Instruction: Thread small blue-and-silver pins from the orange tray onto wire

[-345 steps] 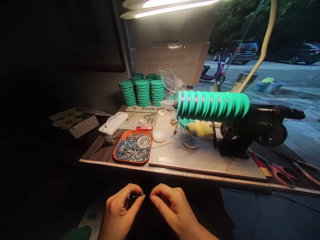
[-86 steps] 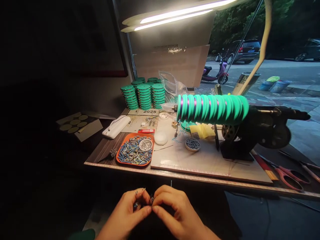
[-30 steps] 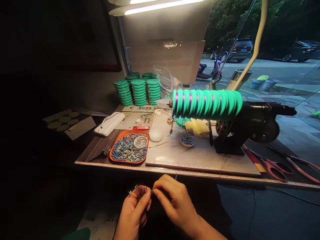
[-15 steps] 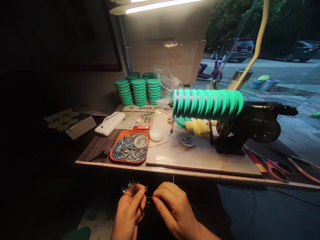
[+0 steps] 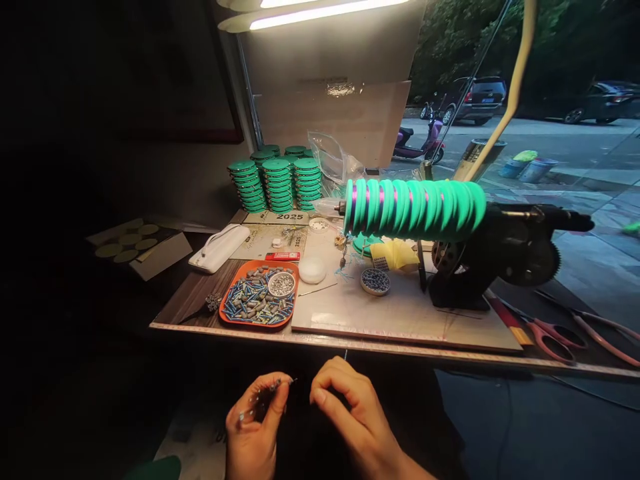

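My left hand [image 5: 255, 427], below the table's front edge, is closed with thumb and forefinger pinched. Several small, dark, wiry metal pieces [image 5: 260, 400] show in its palm, and a thin tip pokes out at the fingertips; their exact kind is too small to tell. To its right, a short gap away, my right hand [image 5: 353, 417] also has thumb and forefinger pressed together. Whatever lies in that pinch is too fine to make out. A thin cord [image 5: 345, 355] hangs over the table edge just above the right hand.
An orange tray [image 5: 235, 323] holds small blue and grey pieces and a white cup of metal bits. Beside it are a white round lid [image 5: 312, 270] and a bead dish [image 5: 375, 282]. A winding machine [image 5: 465, 267] carries green spools [image 5: 415, 207]. Scissors [image 5: 555, 340] lie right.
My left hand has turned and opened its palm upward, so the metal pieces in it show differently. My right hand has shifted slightly right, widening the gap.
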`<state>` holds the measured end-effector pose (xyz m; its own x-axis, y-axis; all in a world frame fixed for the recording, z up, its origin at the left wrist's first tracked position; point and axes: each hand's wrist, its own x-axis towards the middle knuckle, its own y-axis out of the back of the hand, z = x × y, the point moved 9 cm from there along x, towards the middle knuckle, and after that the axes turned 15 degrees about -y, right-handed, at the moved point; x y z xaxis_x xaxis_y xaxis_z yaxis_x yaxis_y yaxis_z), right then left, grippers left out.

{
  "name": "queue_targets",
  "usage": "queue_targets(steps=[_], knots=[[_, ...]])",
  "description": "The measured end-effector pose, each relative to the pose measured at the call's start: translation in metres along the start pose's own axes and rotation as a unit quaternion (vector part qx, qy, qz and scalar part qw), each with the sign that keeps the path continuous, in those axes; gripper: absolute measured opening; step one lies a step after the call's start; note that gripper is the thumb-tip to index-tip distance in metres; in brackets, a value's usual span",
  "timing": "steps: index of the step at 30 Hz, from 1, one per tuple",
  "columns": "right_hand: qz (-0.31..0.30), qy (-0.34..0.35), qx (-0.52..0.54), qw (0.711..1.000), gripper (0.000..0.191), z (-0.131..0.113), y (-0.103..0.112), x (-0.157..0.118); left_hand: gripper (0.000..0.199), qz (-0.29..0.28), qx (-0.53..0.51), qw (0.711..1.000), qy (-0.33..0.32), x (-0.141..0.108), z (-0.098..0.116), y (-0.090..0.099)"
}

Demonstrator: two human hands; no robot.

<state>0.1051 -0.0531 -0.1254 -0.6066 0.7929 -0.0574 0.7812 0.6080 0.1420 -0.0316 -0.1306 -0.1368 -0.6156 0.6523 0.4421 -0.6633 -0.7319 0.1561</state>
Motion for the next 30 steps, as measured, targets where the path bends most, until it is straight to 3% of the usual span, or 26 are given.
queue_targets(steps=[6,13,25,30], knots=[[-0.011,-0.064,0.057,0.996,0.032,0.007,0.001,0.002,0.004,-0.006,0.023,0.998,-0.052,0.001,0.007,0.000],[-0.001,-0.064,0.064,0.996,0.033,0.007,0.002,0.003,0.006,-0.003,0.027,0.999,0.028,-0.004,-0.007,0.003],[-0.009,-0.072,0.068,0.995,0.030,0.011,0.000,0.003,0.002,-0.004,0.040,0.999,-0.002,-0.002,0.001,0.003],[0.036,-0.066,0.011,0.997,0.028,0.011,0.003,0.004,0.003,-0.007,0.039,0.999,-0.008,-0.005,0.005,0.002]])
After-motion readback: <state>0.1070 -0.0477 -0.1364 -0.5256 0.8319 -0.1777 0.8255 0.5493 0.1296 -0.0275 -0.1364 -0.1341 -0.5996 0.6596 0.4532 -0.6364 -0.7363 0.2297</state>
